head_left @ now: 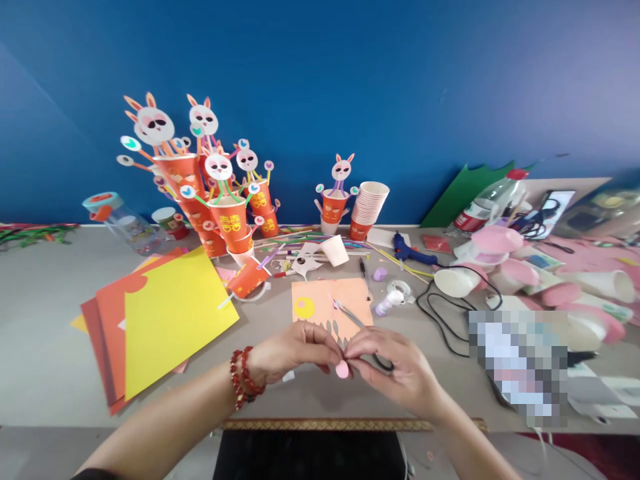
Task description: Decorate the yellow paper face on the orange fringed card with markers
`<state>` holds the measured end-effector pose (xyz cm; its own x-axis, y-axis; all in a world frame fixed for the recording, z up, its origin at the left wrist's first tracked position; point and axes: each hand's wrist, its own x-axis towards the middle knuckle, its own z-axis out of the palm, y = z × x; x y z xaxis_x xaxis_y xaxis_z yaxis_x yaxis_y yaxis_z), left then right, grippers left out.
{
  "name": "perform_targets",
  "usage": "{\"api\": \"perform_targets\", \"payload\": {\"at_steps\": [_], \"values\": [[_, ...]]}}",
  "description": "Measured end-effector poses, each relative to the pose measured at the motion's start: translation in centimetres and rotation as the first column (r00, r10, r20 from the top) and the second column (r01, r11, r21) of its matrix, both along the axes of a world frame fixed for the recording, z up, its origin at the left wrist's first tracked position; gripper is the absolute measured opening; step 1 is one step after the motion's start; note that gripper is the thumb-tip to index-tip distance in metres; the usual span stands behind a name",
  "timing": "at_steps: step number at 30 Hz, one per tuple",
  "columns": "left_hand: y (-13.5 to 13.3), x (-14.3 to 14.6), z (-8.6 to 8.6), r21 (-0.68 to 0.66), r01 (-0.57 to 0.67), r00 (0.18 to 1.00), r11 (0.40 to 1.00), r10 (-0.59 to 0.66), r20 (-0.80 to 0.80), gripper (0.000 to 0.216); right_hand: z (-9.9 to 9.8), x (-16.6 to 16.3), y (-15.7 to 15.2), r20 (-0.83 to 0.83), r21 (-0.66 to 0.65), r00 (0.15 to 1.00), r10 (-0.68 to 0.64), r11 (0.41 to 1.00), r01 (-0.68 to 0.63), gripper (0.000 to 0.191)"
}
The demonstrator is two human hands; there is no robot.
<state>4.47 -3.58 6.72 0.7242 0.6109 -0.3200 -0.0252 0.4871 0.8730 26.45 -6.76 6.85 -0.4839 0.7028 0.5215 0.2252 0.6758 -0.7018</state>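
While pinched between left hand (300, 347) and right hand (395, 367) above worktop (50, 347), pink paper piece (342, 369): light, flimsy, easily creased. Both grips clenched on edges; scissors (350, 315) idle behind.

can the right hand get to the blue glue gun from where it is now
Probably yes. The right hand pinches a small pink piece with the left hand, and the glue gun lies uncovered beyond it.
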Motion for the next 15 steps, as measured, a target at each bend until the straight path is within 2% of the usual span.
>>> {"api": "perform_targets", "payload": {"at_steps": [5, 10, 15], "values": [[-0.43, -0.65, -0.05, -0.030, 0.026, 0.999, 0.999, -0.027, -0.029, 0.018, 0.02, -0.69, -0.12, 0.002, -0.017, 0.995, 0.096, 0.995, -0.096, 0.017], [-0.57, -0.79, -0.23, -0.075, 0.075, 0.996, 0.994, -0.079, -0.044, 0.022, 0.37, -0.81, -0.25, 0.054, -0.017, 0.989, 0.134, 0.991, -0.134, 0.017], [-0.85, -0.87, -0.76, -0.115, 0.100, 0.994, 0.988, -0.105, -0.041, 0.020, 0.80, -0.95, -0.52, 0.136, -0.080, 0.978, 0.156, 0.986, -0.146, 0.018]]}}
